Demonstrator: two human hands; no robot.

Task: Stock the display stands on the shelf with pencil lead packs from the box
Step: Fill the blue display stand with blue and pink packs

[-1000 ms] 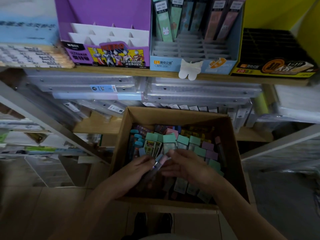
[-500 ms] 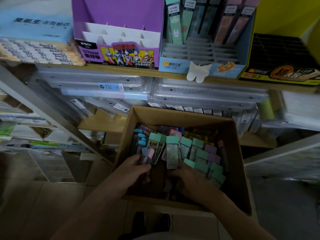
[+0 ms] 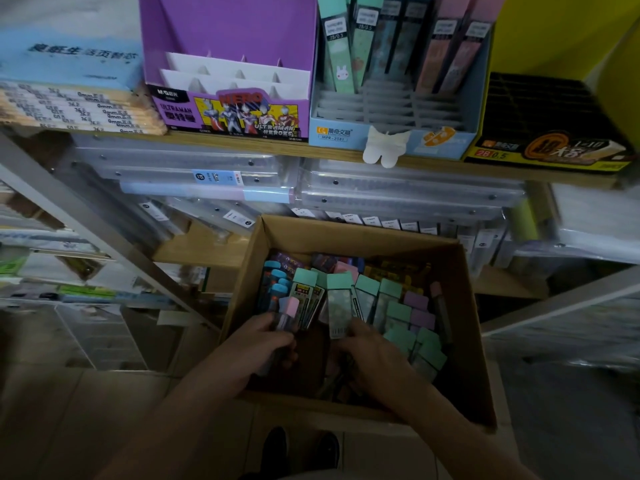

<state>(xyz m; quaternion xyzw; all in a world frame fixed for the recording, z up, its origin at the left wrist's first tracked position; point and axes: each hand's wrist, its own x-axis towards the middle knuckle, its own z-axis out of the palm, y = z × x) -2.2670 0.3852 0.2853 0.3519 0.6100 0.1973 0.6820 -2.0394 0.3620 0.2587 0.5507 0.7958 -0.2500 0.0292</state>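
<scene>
**Hands split apart in the box; one pack in hand**

A second ago both hands met over a single pack at the near middle of the box; now they are apart. The left hand (image 3: 266, 341) grips a pink-capped pack (image 3: 289, 313), upright at the box's left. The right hand (image 3: 367, 355) has dropped among the packs, its fingertips at the foot of a mint-capped pack (image 3: 338, 303). Whether it pinches that pack I cannot tell. By my reading the person is still sorting and picking; nothing has gone up to the stands yet.

The cardboard box (image 3: 346, 226) stands below the shelf, near the person, and holds many lead packs. Blue-capped ones stand at the left, mint ones across the middle and right, lilac at the right, and dark and yellow ones along the far wall.

On the shelf (image 3: 277, 150) above, the purple stand (image 3: 228, 46) shows only bare white tiers. Just to its right, the blue stand (image 3: 398, 136) has tall mint, blue and pink packs in its far row, with its near tiers unfilled. The black stand (image 3: 540, 109), furthest right, is too dark to read.
</scene>
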